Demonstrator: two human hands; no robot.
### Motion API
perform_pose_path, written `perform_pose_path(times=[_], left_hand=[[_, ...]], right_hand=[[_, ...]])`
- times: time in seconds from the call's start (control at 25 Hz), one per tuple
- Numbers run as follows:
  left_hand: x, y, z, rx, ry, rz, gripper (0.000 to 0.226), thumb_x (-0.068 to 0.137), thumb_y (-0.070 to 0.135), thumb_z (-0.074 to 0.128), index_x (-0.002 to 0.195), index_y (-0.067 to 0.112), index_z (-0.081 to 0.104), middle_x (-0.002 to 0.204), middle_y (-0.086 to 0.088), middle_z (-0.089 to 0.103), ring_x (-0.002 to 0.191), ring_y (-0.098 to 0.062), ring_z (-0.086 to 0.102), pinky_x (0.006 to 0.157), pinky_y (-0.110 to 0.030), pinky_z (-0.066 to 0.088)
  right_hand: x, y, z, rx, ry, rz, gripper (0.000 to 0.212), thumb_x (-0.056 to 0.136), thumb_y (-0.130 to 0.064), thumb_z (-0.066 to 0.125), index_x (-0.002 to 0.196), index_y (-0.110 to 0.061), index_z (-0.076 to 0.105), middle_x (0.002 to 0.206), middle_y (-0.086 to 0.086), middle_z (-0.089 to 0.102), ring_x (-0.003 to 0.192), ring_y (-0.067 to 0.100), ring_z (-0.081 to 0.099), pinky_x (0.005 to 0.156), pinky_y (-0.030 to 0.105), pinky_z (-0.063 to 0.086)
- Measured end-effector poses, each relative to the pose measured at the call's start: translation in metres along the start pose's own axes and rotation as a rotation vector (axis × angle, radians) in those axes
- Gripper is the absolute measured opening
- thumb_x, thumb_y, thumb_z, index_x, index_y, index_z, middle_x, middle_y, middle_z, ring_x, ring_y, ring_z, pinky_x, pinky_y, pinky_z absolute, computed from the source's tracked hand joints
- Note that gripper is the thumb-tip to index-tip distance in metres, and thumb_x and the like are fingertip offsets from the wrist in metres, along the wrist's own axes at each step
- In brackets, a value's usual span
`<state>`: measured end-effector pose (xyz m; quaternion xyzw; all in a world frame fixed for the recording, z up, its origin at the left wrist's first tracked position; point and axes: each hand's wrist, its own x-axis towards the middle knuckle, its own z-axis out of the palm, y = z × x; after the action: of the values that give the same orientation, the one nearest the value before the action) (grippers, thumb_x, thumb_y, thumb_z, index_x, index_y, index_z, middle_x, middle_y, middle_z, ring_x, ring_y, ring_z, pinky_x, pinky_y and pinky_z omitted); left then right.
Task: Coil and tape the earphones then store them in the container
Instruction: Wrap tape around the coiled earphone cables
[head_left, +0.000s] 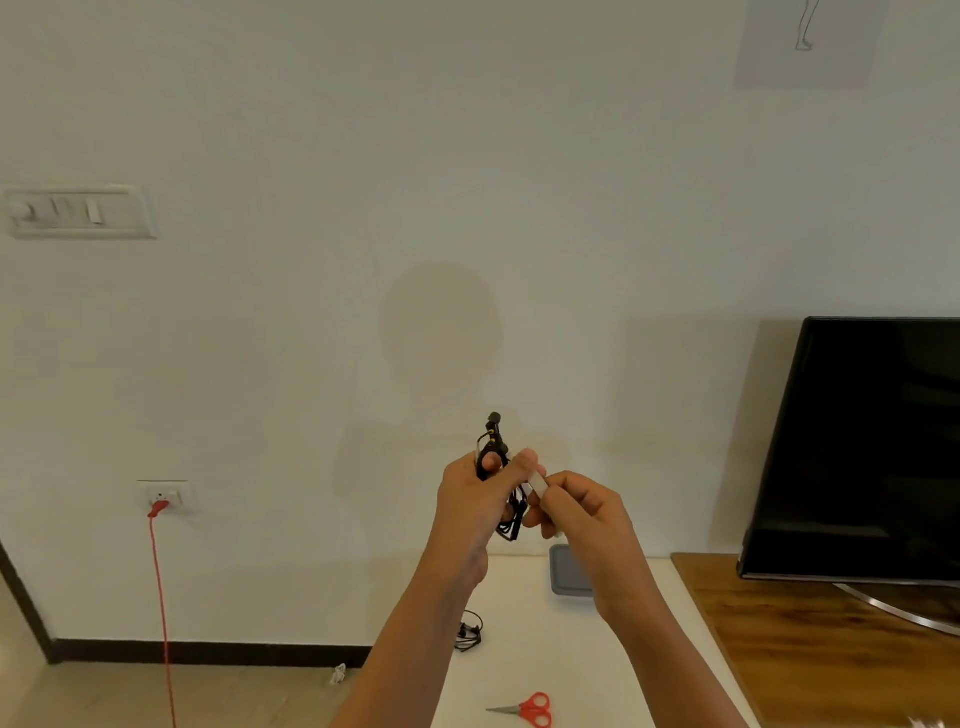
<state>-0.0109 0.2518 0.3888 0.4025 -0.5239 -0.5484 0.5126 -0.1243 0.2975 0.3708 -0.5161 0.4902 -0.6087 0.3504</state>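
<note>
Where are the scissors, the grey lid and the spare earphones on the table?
scissors (535, 707), head view, red handle loops.
grey lid (566, 571), head view, flat top.
spare earphones (469, 635), head view, tangled cord.

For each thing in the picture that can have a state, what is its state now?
Black coiled earphones: bunched, held up in left hand.
Pale strip of tape: pinched by right hand, touching the coil.
Second black earphones: lying loose on the white table.
Red-handled scissors: closed, lying flat.
Grey container lid: lying flat on the table.
Black television screen: off.
Red cable plug: plugged in.
</note>
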Motion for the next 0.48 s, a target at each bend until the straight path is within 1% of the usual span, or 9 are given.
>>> perform_pose_path(times=[0.08,0.16,0.24,0.36,0.4,0.48], left_hand=[[0.001,0.002,0.001,-0.085,0.026,-0.036,0.017,0.085,0.025,0.069,0.078,0.009,0.072,0.069,-0.002,0.073,0.039,-0.004,0.049,0.048,-0.020,0.045],[0.001,0.001,0.000,-0.119,0.047,-0.081,0.023,0.085,0.024,0.067,0.083,0.002,0.073,0.058,0.003,0.068,0.037,-0.005,0.044,0.050,-0.023,0.043],[0.000,-0.001,-0.001,-0.146,0.064,-0.119,0.024,0.086,0.025,0.067,0.082,0.002,0.073,0.055,0.004,0.065,0.037,-0.006,0.039,0.051,-0.024,0.042],[0.000,-0.002,-0.002,-0.196,0.056,-0.166,0.025,0.087,0.025,0.066,0.083,0.001,0.072,0.043,0.007,0.054,0.036,-0.006,0.036,0.043,-0.020,0.042],[0.001,-0.002,-0.003,-0.208,0.054,-0.181,0.026,0.088,0.024,0.065,0.083,0.000,0.072,0.041,0.007,0.052,0.035,-0.007,0.035,0.041,-0.019,0.042],[0.001,-0.002,-0.004,-0.225,0.053,-0.202,0.025,0.088,0.024,0.065,0.082,0.001,0.073,0.042,0.006,0.054,0.035,-0.007,0.035,0.041,-0.019,0.041]], right_hand=[[-0.002,0.001,-0.001,-0.003,-0.021,-0.018,0.022,0.092,-0.007,0.050,0.085,-0.008,0.071,0.067,0.002,0.072,0.060,0.004,0.060,0.062,0.015,0.051],[-0.006,0.005,-0.002,0.002,-0.040,-0.021,0.023,0.092,-0.002,0.049,0.087,-0.008,0.071,0.070,0.003,0.073,0.063,0.004,0.062,0.065,0.014,0.052],[-0.010,0.009,-0.004,0.011,-0.055,-0.038,0.025,0.092,0.003,0.047,0.088,-0.007,0.070,0.072,0.003,0.073,0.066,0.005,0.062,0.066,0.014,0.052],[-0.014,0.015,-0.004,0.006,-0.067,-0.082,0.028,0.093,0.005,0.046,0.091,-0.010,0.070,0.076,0.001,0.074,0.069,0.004,0.065,0.067,0.012,0.051],[-0.014,0.017,-0.004,0.009,-0.066,-0.094,0.029,0.093,0.005,0.047,0.090,-0.011,0.070,0.077,0.000,0.074,0.070,0.005,0.066,0.068,0.012,0.051],[-0.013,0.018,-0.005,0.011,-0.034,-0.112,0.023,0.092,-0.002,0.053,0.084,-0.015,0.071,0.077,0.002,0.073,0.073,0.006,0.066,0.069,0.013,0.051]])
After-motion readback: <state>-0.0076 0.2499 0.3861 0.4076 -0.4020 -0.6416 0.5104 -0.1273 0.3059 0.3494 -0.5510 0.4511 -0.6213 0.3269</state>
